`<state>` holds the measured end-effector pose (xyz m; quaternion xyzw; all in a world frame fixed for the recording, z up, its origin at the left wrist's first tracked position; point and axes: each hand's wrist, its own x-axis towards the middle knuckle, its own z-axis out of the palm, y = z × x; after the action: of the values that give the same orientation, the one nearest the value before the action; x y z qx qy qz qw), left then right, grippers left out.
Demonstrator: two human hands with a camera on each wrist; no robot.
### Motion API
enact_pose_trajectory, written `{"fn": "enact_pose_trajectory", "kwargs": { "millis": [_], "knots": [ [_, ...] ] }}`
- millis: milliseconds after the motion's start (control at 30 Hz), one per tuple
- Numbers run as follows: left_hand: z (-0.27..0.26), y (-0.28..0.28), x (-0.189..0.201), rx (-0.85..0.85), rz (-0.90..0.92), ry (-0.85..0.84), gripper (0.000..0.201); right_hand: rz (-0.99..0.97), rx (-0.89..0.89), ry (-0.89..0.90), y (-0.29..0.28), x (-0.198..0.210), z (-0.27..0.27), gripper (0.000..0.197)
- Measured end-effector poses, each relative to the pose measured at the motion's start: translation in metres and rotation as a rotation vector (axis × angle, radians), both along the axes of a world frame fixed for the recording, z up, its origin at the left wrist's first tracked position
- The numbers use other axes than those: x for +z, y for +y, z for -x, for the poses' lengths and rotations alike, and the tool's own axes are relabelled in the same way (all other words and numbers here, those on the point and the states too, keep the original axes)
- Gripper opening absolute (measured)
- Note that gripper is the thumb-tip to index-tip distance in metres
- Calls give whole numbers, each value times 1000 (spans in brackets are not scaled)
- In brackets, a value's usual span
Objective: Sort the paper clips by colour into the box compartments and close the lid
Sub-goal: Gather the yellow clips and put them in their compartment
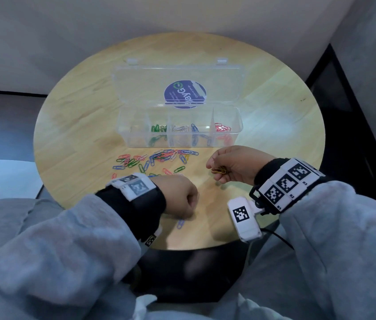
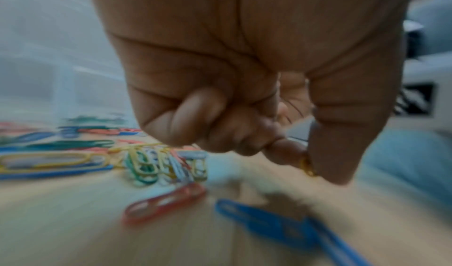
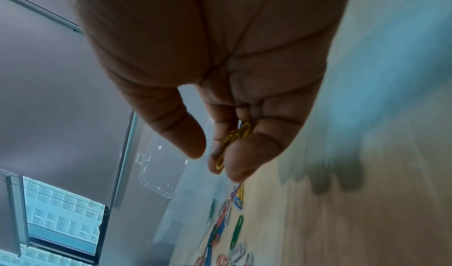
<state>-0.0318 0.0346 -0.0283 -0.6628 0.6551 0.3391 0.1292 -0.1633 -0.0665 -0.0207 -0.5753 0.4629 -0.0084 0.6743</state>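
A clear compartment box (image 1: 136, 142) stands open on the round wooden table (image 1: 78, 125), its lid (image 1: 136, 88) folded back. Green, white, blue and red clips lie in separate compartments; the leftmost one looks empty. A mixed pile of paper clips (image 1: 157, 158) lies in front of the box. My right hand (image 1: 214, 167), raised to the right of the pile, holds a few yellow clips (image 1: 219, 170) in its curled fingers (image 3: 240, 162). My left hand (image 1: 189, 204) is fisted near the table's front edge, and its thumb (image 2: 342, 150) and forefinger pinch a yellow clip (image 2: 307, 166).
A loose blue clip (image 1: 180, 224) lies under my left hand, and a red clip (image 2: 164, 202) lies close by. A white surface (image 1: 2, 176) stands left of the table. Walls close in behind and at the right.
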Motion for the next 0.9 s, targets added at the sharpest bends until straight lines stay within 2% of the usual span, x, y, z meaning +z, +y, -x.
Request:
{"fn": "enact_pose_trajectory", "kwargs": {
  "millis": [133,267,333,367,467,533,633,767,900],
  "knots": [
    [-24,-4,7,315,53,237,9,-20,1,-20,0,1,-1,20],
    [-39,-8,20,761,85,666,11,-22,-4,-31,0,4,-1,21],
    [-48,-7,29,918,140,855,7,-29,-31,-50,0,5,-1,22],
    [-54,-7,32,965,170,924,2,-35,-52,-63,0,5,-1,22],
    [-74,-5,33,1061,249,999,27,-65,-108,-89,3,5,-3,21],
    [-82,-3,32,1107,279,1028,31,-94,-130,-96,5,4,-5,21],
    [-91,-2,32,1202,313,1086,28,-135,-153,-125,11,7,-15,22],
    [-110,-2,34,1399,373,1259,19,-120,-131,-144,14,19,-37,31],
    [-132,-2,36,1400,365,1341,25,-95,-130,-176,7,34,-73,38]
  ]
}}
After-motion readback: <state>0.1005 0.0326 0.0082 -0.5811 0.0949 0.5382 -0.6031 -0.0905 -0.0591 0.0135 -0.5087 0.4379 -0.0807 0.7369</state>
